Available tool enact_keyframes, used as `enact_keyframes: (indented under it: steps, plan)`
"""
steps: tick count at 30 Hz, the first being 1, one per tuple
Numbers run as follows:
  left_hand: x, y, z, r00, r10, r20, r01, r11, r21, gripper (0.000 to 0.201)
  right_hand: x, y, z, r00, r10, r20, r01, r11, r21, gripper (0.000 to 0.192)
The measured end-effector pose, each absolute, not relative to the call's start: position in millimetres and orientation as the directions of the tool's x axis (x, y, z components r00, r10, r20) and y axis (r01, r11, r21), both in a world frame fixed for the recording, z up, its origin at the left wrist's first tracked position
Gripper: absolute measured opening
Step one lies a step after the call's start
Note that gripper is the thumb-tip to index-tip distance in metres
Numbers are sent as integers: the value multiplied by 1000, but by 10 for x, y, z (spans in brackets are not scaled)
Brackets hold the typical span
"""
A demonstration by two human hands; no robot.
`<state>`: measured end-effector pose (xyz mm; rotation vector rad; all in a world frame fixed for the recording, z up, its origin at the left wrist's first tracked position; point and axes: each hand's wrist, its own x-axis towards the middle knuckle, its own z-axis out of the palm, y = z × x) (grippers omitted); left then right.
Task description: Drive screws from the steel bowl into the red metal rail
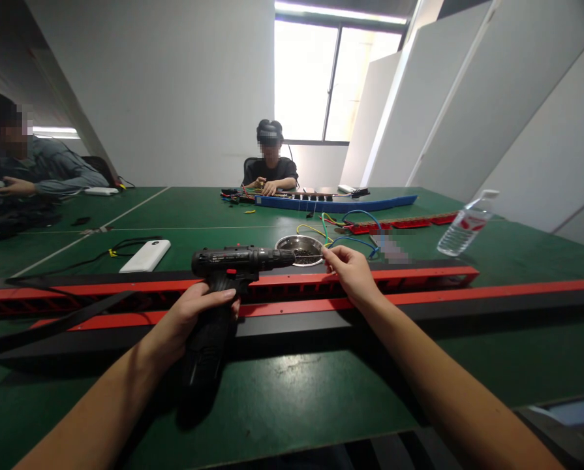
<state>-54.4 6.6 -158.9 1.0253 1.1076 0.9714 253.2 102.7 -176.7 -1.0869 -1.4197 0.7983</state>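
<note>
My left hand [194,313] is wrapped around the grip of a black cordless drill [223,261], which points to the right. A thin bit [308,256] sticks out of its chuck. At the bit's tip, the fingers of my right hand [353,271] are pinched together; whatever they hold is too small to make out. Behind the bit stands a round metal bowl [284,244] with many small dark pieces in it, like screws. Below both hands lie long black-and-red rails [301,305], running across the table.
A white power bank [147,256] lies at the left, near a black strap [76,316]. Coloured wires [355,245], a red strip [404,223] and a tilted water bottle [462,228] are at the right. Across the green table [292,398], a person [272,166] works by a blue rail [335,205]; another person [42,156] sits left.
</note>
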Motion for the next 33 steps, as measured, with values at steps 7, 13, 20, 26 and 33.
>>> enact_keyframes:
  steps: [7,13,20,26,33]
  plan:
    - [-551,62,-1583,153,957,-246,-130,266,955,26,2540,1030,-1785,44,943,331,157,321,-934,46]
    - [-553,59,-1586,148,958,-245,-151,267,952,27,2549,1053,-1821,43,949,312,138,303,-943,45]
    - [-561,91,-1611,153,955,-255,-145,277,950,27,2556,1058,-1816,45,943,328,167,317,-934,44]
    - [-547,75,-1590,146,958,-248,-161,270,949,27,2553,1051,-1806,42,942,332,175,320,-931,45]
    - [-537,70,-1575,155,959,-236,-149,259,954,27,2551,1048,-1811,38,942,332,182,320,-930,45]
